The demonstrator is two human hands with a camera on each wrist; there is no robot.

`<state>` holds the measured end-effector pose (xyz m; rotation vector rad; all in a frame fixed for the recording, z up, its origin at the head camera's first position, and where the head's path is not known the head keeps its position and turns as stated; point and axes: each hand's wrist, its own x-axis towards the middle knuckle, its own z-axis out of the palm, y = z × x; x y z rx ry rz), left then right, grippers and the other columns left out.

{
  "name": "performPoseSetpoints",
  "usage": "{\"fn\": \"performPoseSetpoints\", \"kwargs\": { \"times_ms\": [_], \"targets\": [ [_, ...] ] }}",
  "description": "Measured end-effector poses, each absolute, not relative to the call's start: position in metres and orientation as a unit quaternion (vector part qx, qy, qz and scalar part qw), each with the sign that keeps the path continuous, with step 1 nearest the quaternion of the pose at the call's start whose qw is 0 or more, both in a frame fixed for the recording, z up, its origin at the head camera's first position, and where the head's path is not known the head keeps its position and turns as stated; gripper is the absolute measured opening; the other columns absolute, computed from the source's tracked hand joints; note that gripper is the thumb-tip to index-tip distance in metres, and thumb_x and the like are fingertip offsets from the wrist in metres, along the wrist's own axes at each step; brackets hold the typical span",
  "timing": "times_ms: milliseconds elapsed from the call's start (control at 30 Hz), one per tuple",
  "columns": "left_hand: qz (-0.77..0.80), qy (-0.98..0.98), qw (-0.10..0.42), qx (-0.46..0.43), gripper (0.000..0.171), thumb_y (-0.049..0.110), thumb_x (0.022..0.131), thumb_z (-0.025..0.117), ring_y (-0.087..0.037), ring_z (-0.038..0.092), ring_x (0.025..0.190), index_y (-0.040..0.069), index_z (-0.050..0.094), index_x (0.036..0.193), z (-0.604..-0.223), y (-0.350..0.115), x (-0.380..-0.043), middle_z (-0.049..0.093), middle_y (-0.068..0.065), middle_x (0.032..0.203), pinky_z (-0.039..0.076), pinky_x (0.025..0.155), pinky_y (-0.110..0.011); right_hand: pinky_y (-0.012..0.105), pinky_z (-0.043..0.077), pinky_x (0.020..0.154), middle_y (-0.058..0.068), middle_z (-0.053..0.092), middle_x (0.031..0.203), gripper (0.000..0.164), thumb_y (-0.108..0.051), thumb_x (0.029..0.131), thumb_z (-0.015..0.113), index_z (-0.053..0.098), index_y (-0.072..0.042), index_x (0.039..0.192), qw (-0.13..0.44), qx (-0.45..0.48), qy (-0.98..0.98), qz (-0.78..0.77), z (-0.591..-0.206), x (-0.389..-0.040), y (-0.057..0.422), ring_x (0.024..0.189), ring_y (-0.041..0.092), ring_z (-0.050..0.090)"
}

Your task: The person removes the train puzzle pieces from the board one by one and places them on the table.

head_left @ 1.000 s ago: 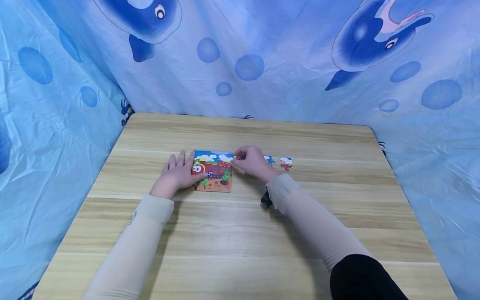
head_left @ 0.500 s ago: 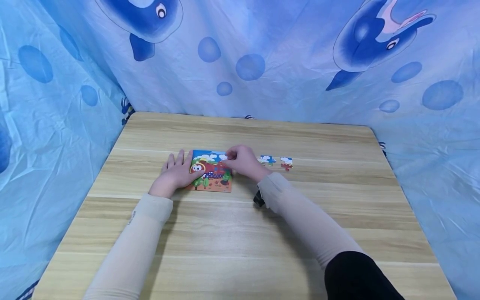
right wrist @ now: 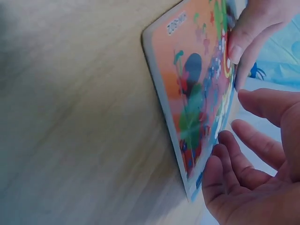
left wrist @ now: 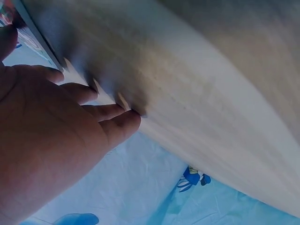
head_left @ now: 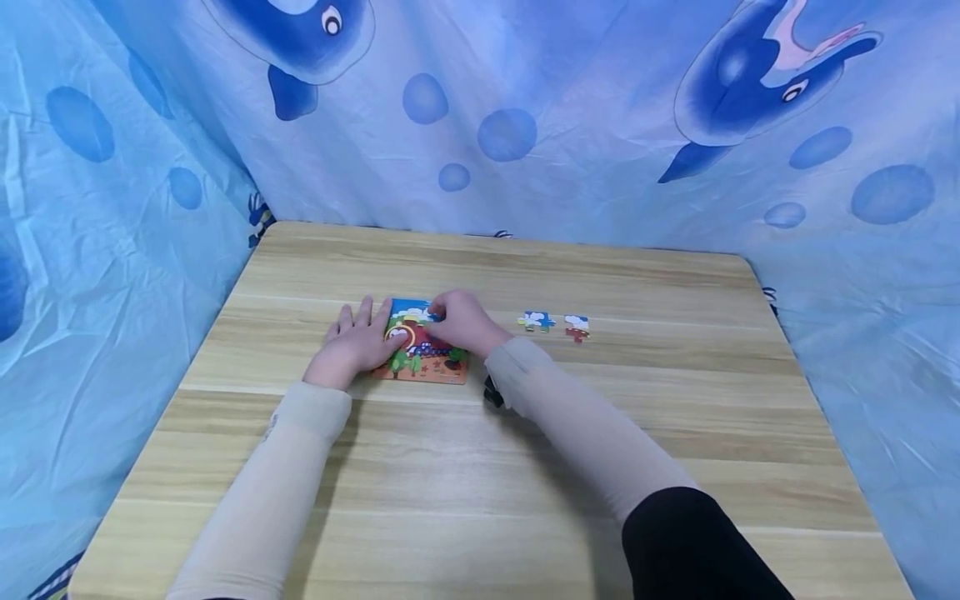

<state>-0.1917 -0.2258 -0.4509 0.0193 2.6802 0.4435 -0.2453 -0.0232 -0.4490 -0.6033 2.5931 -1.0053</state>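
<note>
The picture puzzle (head_left: 426, 367) lies flat on the table (head_left: 420, 467), blue sky at the top and orange ground at the bottom. The left hand (head_left: 348, 350) lies flat at the puzzle's left edge. Its fingers are straight and spread out, its thumb reaches over the picture, and it holds nothing. The right hand (head_left: 465, 321) is over the puzzle's top right part. Its fingers are loosely bent with a gap between them, and I see nothing held in them. To the right of the puzzle lie a blue and white piece (head_left: 537, 321) and, farther out, a piece with red on it (head_left: 577, 327). Behind the puzzle, past the table, hangs a blue cloth (head_left: 562, 192) with whales.
</note>
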Motion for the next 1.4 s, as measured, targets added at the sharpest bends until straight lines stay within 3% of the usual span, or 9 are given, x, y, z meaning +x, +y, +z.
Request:
{"fn": "performPoseSetpoints", "kwargs": {
  "times_ms": [200, 367, 533, 700, 867, 1133, 1400],
  "targets": [
    [0.172, 0.96, 0.22, -0.001, 0.084, 0.062, 0.104, 0.034, -0.053, -0.018, 0.145, 0.017, -0.004, 0.165, -0.452, -0.226, -0.193, -0.016, -0.022, 0.166, -0.004, 0.114, -0.067, 0.033, 0.049, 0.097, 0.004, 0.07, 0.117, 0.032, -0.024, 0.094, 0.077, 0.075, -0.007, 0.121, 0.144, -0.227, 0.914, -0.305, -0.451, -0.25, -0.035, 0.109, 0.016, 0.062],
    [0.178, 0.958, 0.225, -0.001, 0.09, 0.073, 0.099, 0.028, -0.05, -0.023, 0.145, 0.022, -0.009, 0.164, -0.463, -0.231, -0.199, -0.022, -0.019, 0.165, -0.007, 0.114, -0.066, 0.033, 0.049, 0.097, 0.0, 0.071, 0.114, 0.027, -0.025, 0.096, 0.075, 0.077, -0.009, 0.118, 0.147, -0.228, 0.918, -0.29, -0.455, -0.253, -0.044, 0.108, 0.014, 0.062],
    [0.178, 0.96, 0.215, 0.001, 0.091, 0.073, 0.099, 0.028, -0.052, -0.022, 0.145, 0.021, -0.008, 0.164, -0.46, -0.229, -0.197, -0.019, -0.02, 0.166, -0.006, 0.113, -0.068, 0.033, 0.05, 0.094, -0.002, 0.072, 0.107, 0.022, -0.025, 0.095, 0.076, 0.079, -0.011, 0.112, 0.142, -0.215, 0.923, -0.284, -0.455, -0.253, -0.052, 0.103, 0.014, 0.063],
    [0.173, 0.962, 0.212, 0.0, 0.089, 0.069, 0.101, 0.034, -0.053, -0.018, 0.145, 0.019, -0.004, 0.165, -0.455, -0.227, -0.195, -0.016, -0.021, 0.166, -0.002, 0.114, -0.068, 0.03, 0.054, 0.082, -0.004, 0.071, 0.094, 0.012, -0.021, 0.096, 0.073, 0.081, -0.012, 0.098, 0.128, -0.188, 0.934, -0.275, -0.453, -0.251, -0.057, 0.087, 0.01, 0.064],
    [0.18, 0.96, 0.215, -0.002, 0.088, 0.068, 0.102, 0.035, -0.053, -0.019, 0.145, 0.02, -0.004, 0.165, -0.453, -0.227, -0.193, -0.016, -0.022, 0.166, -0.003, 0.114, -0.067, 0.026, 0.053, 0.072, -0.007, 0.07, 0.08, 0.016, -0.02, 0.098, 0.07, 0.081, -0.014, 0.087, 0.129, -0.168, 0.937, -0.277, -0.448, -0.249, -0.058, 0.075, 0.007, 0.063],
    [0.169, 0.96, 0.221, -0.011, 0.089, 0.07, 0.1, 0.034, -0.052, -0.021, 0.145, 0.022, -0.005, 0.165, -0.456, -0.227, -0.196, -0.018, -0.02, 0.166, -0.005, 0.114, -0.068, 0.027, 0.054, 0.076, -0.007, 0.072, 0.073, 0.021, -0.017, 0.096, 0.071, 0.083, -0.012, 0.08, 0.146, -0.152, 0.932, -0.295, -0.441, -0.246, -0.058, 0.075, 0.006, 0.065],
    [0.162, 0.964, 0.213, -0.005, 0.082, 0.06, 0.105, 0.036, -0.054, -0.015, 0.146, 0.017, -0.001, 0.165, -0.446, -0.223, -0.191, -0.013, -0.023, 0.166, 0.0, 0.115, -0.067, 0.028, 0.054, 0.078, -0.003, 0.072, 0.089, 0.016, -0.019, 0.096, 0.073, 0.081, -0.011, 0.084, 0.14, -0.141, 0.93, -0.31, -0.439, -0.243, -0.061, 0.083, 0.01, 0.065]
  ]
}}
